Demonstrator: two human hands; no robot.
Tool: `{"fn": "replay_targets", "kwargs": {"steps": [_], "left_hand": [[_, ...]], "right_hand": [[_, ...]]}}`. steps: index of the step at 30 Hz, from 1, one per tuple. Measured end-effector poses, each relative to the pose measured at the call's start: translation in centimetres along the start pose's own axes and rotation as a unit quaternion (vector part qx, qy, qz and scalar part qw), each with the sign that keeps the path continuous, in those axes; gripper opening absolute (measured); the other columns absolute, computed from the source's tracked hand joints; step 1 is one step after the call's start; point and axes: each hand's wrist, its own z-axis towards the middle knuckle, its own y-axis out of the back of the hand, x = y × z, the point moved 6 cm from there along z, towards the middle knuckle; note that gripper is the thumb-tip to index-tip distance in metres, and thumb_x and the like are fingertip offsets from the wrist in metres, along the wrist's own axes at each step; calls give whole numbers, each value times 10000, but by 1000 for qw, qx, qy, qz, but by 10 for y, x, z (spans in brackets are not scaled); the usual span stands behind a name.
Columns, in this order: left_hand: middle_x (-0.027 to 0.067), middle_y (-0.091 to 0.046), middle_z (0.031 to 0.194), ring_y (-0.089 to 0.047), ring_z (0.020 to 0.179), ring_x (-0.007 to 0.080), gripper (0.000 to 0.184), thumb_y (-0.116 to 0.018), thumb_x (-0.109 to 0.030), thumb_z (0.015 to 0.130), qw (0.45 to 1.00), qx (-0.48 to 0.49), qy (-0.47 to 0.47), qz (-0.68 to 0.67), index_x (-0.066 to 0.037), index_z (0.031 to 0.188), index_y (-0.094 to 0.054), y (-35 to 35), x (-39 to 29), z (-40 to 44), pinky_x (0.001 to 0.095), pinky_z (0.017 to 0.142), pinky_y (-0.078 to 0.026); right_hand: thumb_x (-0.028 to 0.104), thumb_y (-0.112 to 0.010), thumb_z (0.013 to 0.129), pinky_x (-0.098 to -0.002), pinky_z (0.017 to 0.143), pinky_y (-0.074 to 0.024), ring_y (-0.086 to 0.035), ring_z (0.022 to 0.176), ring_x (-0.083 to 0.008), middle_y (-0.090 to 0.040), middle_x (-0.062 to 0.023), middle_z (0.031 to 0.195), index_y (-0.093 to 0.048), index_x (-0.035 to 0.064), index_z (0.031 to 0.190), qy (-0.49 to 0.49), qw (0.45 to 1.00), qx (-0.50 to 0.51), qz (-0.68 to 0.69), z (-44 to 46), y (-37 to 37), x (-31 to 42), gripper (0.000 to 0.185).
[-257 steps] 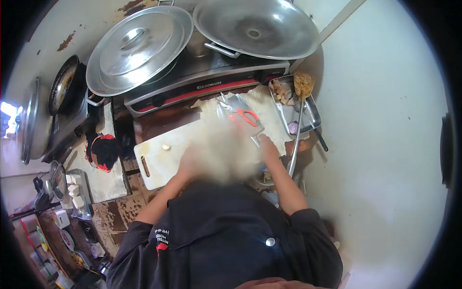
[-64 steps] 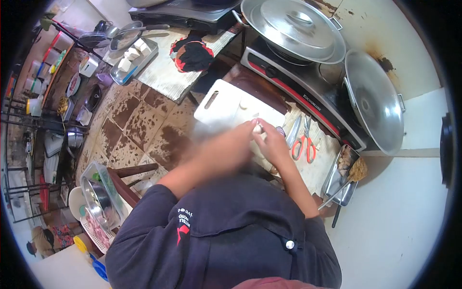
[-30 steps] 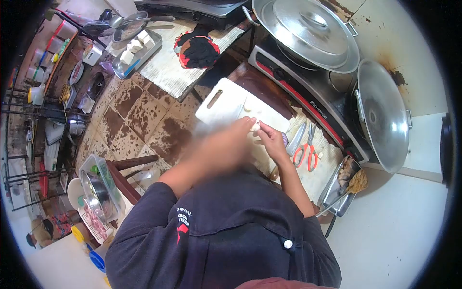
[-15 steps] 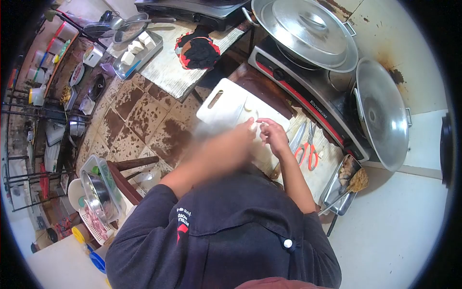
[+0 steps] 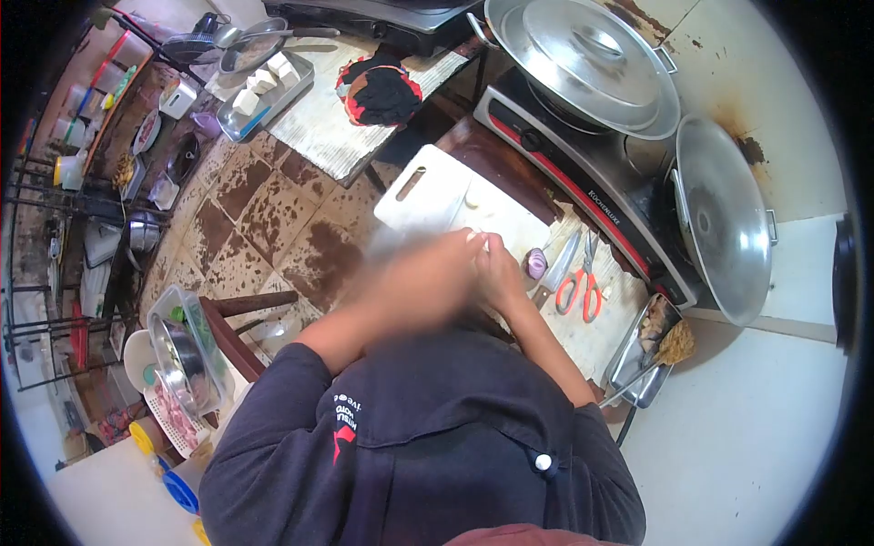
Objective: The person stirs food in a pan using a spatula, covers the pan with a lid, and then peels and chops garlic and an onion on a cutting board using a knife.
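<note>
My left hand (image 5: 432, 273) is closed over the near part of the white cutting board (image 5: 432, 191), its back smeared by blur. My right hand (image 5: 497, 273) meets it at the fingertips, fingers folded. A tiny pale bit shows where the fingertips meet; what either hand grips is too small to make out. Just beyond them a small whitish piece (image 5: 472, 200) lies on the board. Right of my right hand are a halved red onion (image 5: 536, 264), a knife (image 5: 562, 264) and scissors with orange handles (image 5: 581, 289).
Behind the board stands a gas stove (image 5: 583, 187) with a lidded pan (image 5: 592, 55) and a wide wok (image 5: 724, 218). A metal tray (image 5: 644, 378) with food and a ladle is at right. At upper left, a tray (image 5: 266, 96) of white blocks sits near a black-and-red cloth (image 5: 384, 96).
My right hand has drawn down and left, its fingers folding in against my left hand. The red onion and knife handle have come into fuller view. The camera view has shifted slightly.
</note>
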Motion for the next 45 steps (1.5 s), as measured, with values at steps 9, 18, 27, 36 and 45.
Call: {"fn": "replay_targets", "kwargs": {"steps": [9,18,27,36,45], "left_hand": [[-6,-411,604,-389,486,109,365,-351,-405,966,997,36,17,-71,-101,830,-500,1,19,6,257,471,-389],[12,-449,736,-435,569,104,310,-393,-373,945,980,55,-95,166,-91,904,-514,13,140,56,254,501,-423],[89,-474,933,-477,789,195,280,-498,-297,884,974,116,-29,194,-63,1037,-494,-32,17,12,315,669,-431],[166,-490,1112,-508,1001,290,405,-605,-221,821,919,-52,-180,348,-35,1154,-468,6,-104,-29,381,837,-429],[201,-554,1018,-573,910,363,626,-704,-259,754,918,-265,115,272,-43,1229,-357,81,48,-60,409,771,-464]], "right_hand": [[130,-437,848,-506,725,-421,-540,833,-469,-554,-306,846,-411,-7,1001,6,1000,19,-4,8,-3,-15,207],[101,-475,824,-454,824,-467,-538,981,-387,-511,-231,1146,-463,9,1150,-46,965,22,-256,49,-11,-66,339],[368,-497,921,-341,709,-505,-543,952,-235,-538,-82,1144,-527,84,1172,-292,794,-27,532,-13,-2,-69,380],[256,-562,885,-357,687,-468,-573,760,-208,-559,-43,864,-564,75,1036,-150,945,-291,-7,-123,96,-196,235],[156,-594,784,-433,864,-386,-514,1050,-273,-569,-93,1087,-582,110,1059,-51,929,-238,-278,-60,81,-96,280]]}}
